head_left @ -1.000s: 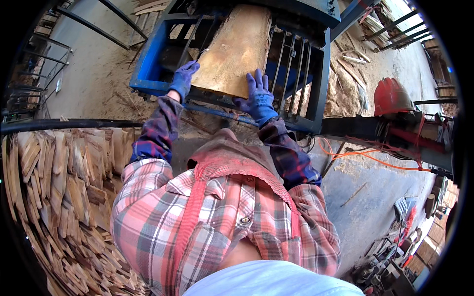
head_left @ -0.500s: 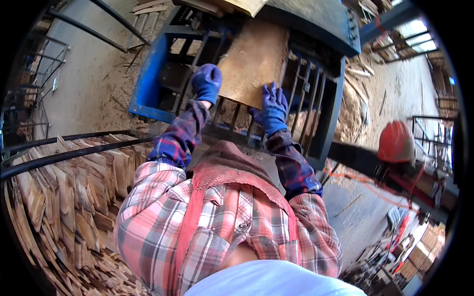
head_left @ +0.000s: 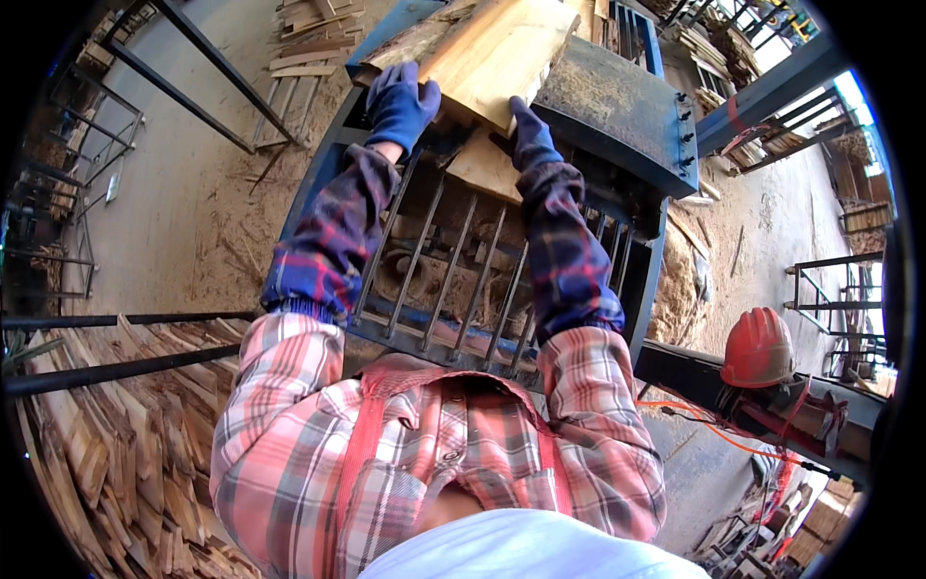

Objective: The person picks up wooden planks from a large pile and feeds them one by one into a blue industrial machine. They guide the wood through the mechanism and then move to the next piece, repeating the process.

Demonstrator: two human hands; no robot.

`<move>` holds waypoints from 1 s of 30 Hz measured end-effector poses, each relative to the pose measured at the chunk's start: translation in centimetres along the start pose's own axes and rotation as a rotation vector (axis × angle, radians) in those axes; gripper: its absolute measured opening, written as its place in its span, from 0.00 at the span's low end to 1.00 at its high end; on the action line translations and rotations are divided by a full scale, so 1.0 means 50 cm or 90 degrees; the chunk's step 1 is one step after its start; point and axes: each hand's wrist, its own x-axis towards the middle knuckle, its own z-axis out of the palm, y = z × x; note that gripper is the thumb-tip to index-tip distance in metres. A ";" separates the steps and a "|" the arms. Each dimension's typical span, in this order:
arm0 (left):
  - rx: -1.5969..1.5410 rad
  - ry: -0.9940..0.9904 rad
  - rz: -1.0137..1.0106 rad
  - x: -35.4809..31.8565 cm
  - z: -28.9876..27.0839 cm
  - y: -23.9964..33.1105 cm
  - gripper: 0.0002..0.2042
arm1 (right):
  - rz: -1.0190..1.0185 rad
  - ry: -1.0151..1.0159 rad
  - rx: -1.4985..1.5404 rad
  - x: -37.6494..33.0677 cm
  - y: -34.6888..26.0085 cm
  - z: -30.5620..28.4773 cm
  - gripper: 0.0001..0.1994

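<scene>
My left hand [head_left: 401, 108], in a blue-purple work glove, grips the near left end of the wooden boards on top of a blue machine [head_left: 617, 96]. Its fingers lie over the edge between a bark-edged board [head_left: 410, 48] and a thick pale wooden board [head_left: 502, 60]. At that pale board's near right corner is my gloved right hand [head_left: 531, 137], its fingers against the side; the thumb is partly hidden. Below both hands, another board [head_left: 487, 166] sticks out from under the machine's top, over the metal bars [head_left: 444, 261].
A large heap of wood offcuts [head_left: 125, 434] lies behind black rails [head_left: 125, 372] at my left. On a dark beam to the right rests a red hard hat [head_left: 759, 347], beside an orange cable [head_left: 714, 425]. Sawdust [head_left: 680, 289] is piled by the machine.
Both hands have moved forward and up, off the lower board and onto the boards on top. The lower board has slid farther under the machine's top.
</scene>
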 end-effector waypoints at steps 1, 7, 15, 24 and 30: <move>-0.025 0.010 0.002 -0.008 -0.011 -0.004 0.12 | 0.043 -0.028 0.055 -0.003 -0.003 0.006 0.23; -0.291 -0.165 -0.158 -0.097 -0.092 0.108 0.14 | -0.041 -0.096 0.057 -0.164 0.056 -0.218 0.19; -0.616 -0.429 -0.493 -0.446 -0.151 0.270 0.16 | 0.104 -0.064 0.042 -0.638 0.126 -0.379 0.20; -0.575 -0.165 -0.560 -0.619 -0.293 0.196 0.19 | 0.145 -0.153 0.000 -0.763 0.216 -0.270 0.19; -0.570 -0.217 -0.632 -0.617 -0.302 0.062 0.21 | -0.311 -0.133 -0.553 -0.803 0.230 -0.144 0.39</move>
